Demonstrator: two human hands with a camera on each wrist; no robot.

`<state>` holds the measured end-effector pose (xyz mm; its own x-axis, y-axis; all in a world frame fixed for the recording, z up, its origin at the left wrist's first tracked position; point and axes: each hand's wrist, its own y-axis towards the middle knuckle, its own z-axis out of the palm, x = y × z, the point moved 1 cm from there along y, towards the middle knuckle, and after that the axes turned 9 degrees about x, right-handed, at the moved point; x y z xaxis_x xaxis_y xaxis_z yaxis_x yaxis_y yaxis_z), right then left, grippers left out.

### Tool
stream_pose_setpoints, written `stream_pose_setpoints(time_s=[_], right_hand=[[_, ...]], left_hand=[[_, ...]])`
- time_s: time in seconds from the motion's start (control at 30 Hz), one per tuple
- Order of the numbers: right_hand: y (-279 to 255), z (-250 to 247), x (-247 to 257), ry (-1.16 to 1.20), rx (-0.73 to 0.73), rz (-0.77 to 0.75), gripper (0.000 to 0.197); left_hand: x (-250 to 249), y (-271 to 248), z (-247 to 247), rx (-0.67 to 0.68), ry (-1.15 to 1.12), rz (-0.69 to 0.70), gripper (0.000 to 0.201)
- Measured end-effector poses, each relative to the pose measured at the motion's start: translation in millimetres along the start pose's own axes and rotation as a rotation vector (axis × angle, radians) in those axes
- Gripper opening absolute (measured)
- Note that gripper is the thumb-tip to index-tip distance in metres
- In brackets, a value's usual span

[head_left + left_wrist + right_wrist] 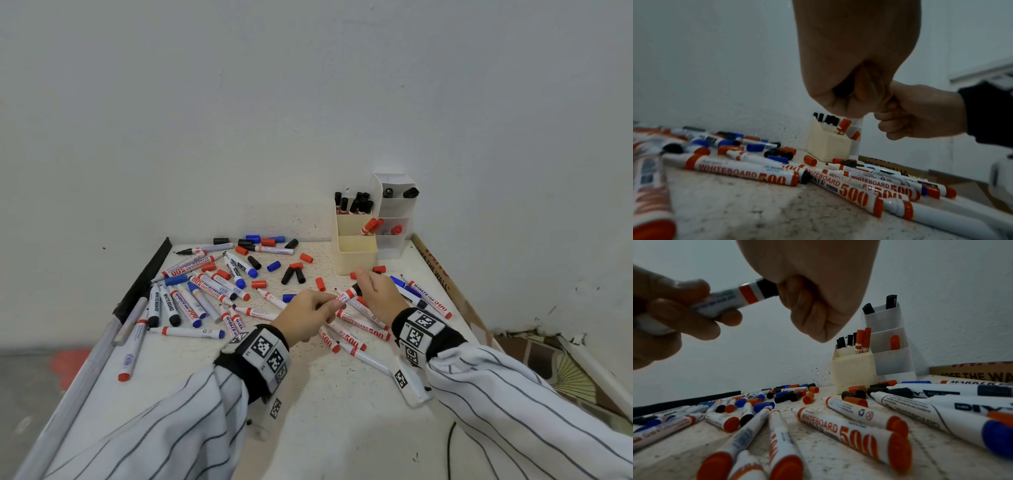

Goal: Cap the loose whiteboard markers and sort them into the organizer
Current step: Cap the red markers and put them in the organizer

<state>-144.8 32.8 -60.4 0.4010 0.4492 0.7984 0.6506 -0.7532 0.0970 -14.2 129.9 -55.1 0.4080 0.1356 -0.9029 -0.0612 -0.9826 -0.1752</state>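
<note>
My left hand (310,313) grips the marker (346,295) barrel above the table (342,411) | my right hand (376,291) curls round its black cap (766,289), seemingly seated | right wrist view shows the red band | organizer (356,253) by the white wall (308,102), loose markers around.

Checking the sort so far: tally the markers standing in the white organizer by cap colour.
Black-capped markers: 2
Red-capped marker: 1
Total in the white organizer: 3
</note>
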Motion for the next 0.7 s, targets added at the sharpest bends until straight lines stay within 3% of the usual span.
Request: stream_pose_setpoints(time_s=[0.07,0.17,0.27,0.33,0.43,0.5,0.6,0.7], right_hand=[[-3.3,-3.8,0.5,-0.013,0.027,-0.036,0.04],[-2.2,-16.1,2.3,-0.082,0.089,-0.071,0.042],[2.5,-33.0,4.5,-0.181,0.133,-0.066,0.039],[5.9,-46.8,2.7,-0.254,0.127,-0.039,0.036],[9.8,-70.8,-7.0,-0.277,0.005,0.038,0.036],[9.9,-85.2,-15.2,-0.25,-0.076,0.073,0.039],[5.8,-98.3,-22.7,-0.186,-0.172,0.079,0.035],[2.0,-102.6,-27.4,-0.161,-0.197,0.069,0.031]], left_hand=[[1.1,0.1,2.3,0.051,-0.176,-0.027,0.021],[0.3,3.6,8.8,0.044,-0.187,0.012,0.019],[1.5,12.6,16.4,0.049,-0.02,0.014,0.02],[6.3,20.9,22.4,0.054,0.163,-0.034,0.034],[13.6,28.6,30.6,0.041,0.441,-0.115,0.035],[18.1,32.0,35.5,0.077,0.639,-0.092,0.029],[23.5,35.1,39.6,0.13,0.795,-0.066,0.019],[25.5,38.9,41.0,0.149,0.932,-0.071,0.022]])
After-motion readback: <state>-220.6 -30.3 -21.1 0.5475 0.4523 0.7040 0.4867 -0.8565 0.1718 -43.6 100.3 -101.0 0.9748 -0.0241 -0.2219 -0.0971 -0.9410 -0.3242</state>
